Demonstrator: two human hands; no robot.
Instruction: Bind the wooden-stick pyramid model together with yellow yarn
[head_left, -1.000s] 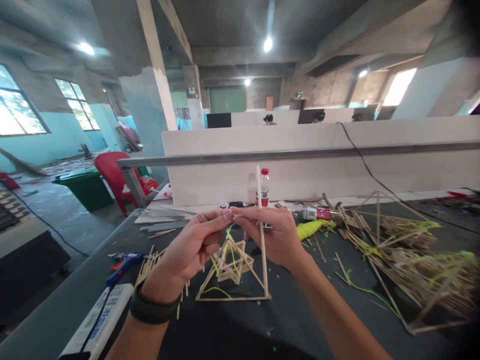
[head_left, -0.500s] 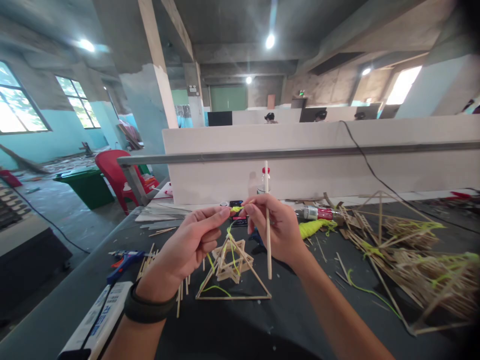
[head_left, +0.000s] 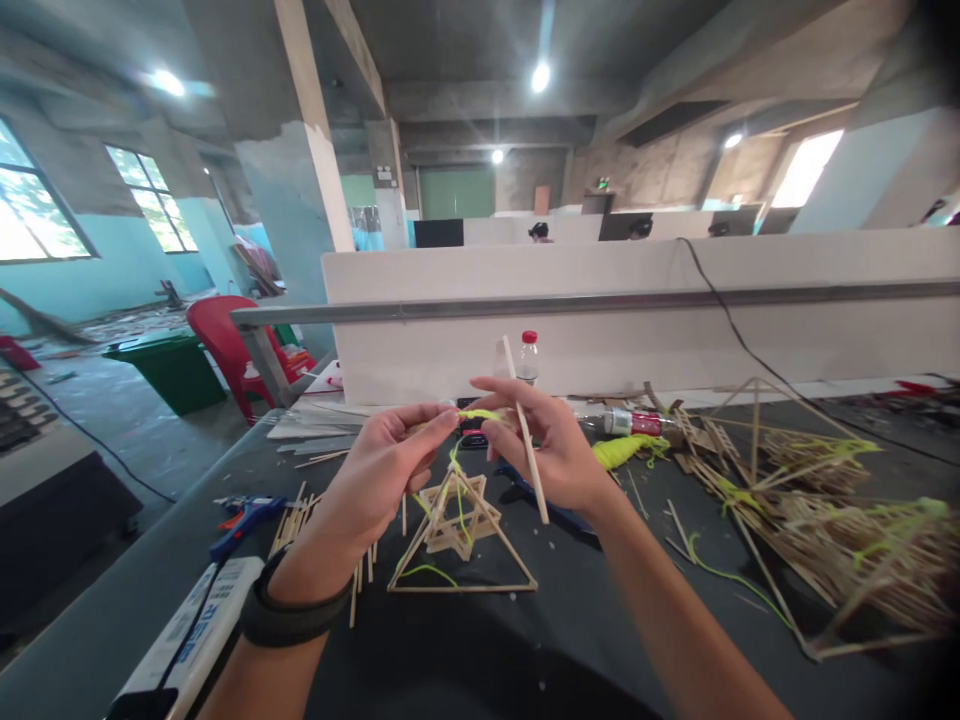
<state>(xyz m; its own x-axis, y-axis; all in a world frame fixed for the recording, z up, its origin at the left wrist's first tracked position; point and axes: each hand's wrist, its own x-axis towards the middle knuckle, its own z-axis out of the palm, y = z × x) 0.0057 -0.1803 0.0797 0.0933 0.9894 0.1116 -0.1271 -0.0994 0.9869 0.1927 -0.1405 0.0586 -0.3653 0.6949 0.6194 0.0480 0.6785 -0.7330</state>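
Note:
My left hand [head_left: 382, 465] pinches one end of a yellow-green string [head_left: 480, 413] above a small wooden stick pyramid [head_left: 465, 589]. My right hand [head_left: 551, 445] has its thumb at the string's other side, with the index finger raised and apart from the thumb. A pale stick [head_left: 529, 440] rests in the right hand, tilted with its top to the left. Below the hands, the pyramid stands on the dark table, with a star-shaped stick piece inside it and green string at its apex.
A blue glue gun [head_left: 247, 520], loose sticks and a white box [head_left: 195, 630] lie left. Behind the hands stands a red-capped bottle [head_left: 529, 357]. At right are a lying bottle [head_left: 626, 422], yellow yarn [head_left: 626, 452] and piled stick frames [head_left: 862, 550].
The stick in my right hand has tilted, its top now further left. My right index finger has lifted off the string, and more of the string shows between the hands.

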